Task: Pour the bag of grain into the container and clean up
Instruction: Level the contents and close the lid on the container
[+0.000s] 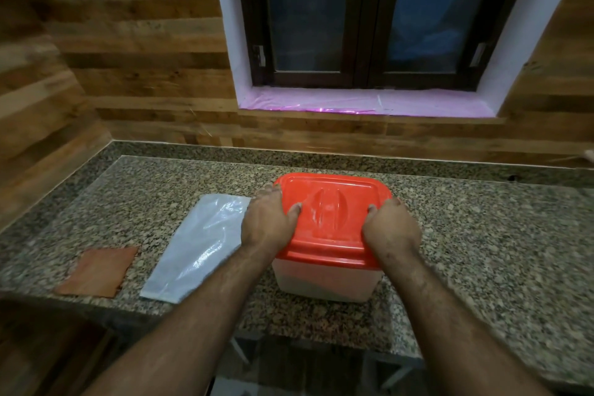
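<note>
A translucent plastic container (324, 280) stands on the granite counter with a red lid (334, 202) on top of it. My left hand (268, 222) grips the lid's left edge, thumb on top. On the lid's right edge, my right hand (390, 227) holds the same way. A flat, empty clear plastic bag (196, 244) lies on the counter just left of the container. The container's contents are hard to make out through its wall.
A brown square cloth (98, 272) lies at the counter's front left. The granite counter (498, 235) meets wood-panelled walls at the back and left. A dark window (363, 16) sits above. The counter's front edge runs below the container.
</note>
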Motion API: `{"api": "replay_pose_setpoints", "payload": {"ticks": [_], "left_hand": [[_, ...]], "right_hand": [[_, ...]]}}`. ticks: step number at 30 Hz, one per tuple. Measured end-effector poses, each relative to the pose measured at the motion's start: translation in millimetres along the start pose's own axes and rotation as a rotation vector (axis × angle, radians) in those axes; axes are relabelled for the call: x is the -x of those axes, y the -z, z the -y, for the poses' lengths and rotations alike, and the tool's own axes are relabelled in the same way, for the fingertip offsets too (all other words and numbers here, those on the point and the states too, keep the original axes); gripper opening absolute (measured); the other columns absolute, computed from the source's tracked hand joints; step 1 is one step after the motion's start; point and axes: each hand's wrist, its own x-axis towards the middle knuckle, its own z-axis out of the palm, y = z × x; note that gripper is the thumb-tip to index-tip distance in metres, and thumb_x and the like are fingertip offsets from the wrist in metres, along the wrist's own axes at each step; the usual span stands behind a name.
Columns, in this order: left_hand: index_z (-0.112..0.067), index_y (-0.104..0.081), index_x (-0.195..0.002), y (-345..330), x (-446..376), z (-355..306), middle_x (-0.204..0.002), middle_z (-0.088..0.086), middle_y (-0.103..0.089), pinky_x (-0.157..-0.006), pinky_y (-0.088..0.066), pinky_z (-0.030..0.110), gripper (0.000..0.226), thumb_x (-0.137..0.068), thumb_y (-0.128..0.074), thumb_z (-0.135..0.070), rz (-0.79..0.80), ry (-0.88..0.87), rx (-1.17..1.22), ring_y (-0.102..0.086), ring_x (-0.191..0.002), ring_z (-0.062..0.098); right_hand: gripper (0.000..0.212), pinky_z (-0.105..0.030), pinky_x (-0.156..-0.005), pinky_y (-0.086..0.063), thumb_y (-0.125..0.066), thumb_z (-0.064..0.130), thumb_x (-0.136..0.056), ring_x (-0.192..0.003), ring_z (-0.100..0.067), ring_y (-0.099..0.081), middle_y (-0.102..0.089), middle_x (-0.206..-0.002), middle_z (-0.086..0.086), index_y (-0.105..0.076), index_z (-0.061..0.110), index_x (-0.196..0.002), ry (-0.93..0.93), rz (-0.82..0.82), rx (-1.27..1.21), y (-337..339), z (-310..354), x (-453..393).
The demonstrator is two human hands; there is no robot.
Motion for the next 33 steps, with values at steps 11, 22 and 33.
{"api": "replay_pose_setpoints", "payload": {"ticks": [11, 22, 33], "left_hand": [[-0.012, -0.033, -0.165, -17.8, 24.2, 6.3, -0.175, 0.014, -0.02, -0.131, -0.02, 0.052, 0.134, -0.073, -0.014, -0.106, 0.029, -0.144, -0.081, -0.019, -0.162, 0.032], [-0.009, -0.044, -0.159, -45.0, -79.6, -13.1, -0.169, 0.018, -0.034, -0.127, -0.027, 0.053, 0.127, -0.076, -0.02, -0.102, -0.009, -0.166, -0.099, -0.03, -0.157, 0.036], [-0.009, -0.035, -0.164, -76.6, -224.3, -46.2, -0.172, 0.02, -0.026, -0.13, -0.02, 0.051, 0.129, -0.076, -0.017, -0.101, 0.044, -0.148, -0.114, -0.024, -0.159, 0.038]], "right_hand": [[0.09, -0.05, -0.132, -0.02, -0.034, 0.066, -0.099, -0.162, -0.031, -0.021, -0.025, -0.174, -0.015, -0.022, 0.009, -0.168, 0.211, -0.067, -0.078, -31.5, -27.7, 29.4], [0.089, -0.049, -0.129, -0.027, -0.041, 0.054, -0.09, -0.156, -0.038, -0.034, -0.041, -0.165, -0.023, -0.038, 0.002, -0.161, 0.235, -0.127, -0.088, -47.5, 8.9, -74.2], [0.087, -0.049, -0.129, -0.025, -0.034, 0.05, -0.09, -0.155, -0.041, -0.033, -0.04, -0.164, -0.028, -0.039, -0.002, -0.16, 0.252, -0.122, -0.091, -60.7, 60.3, -216.7]]}}
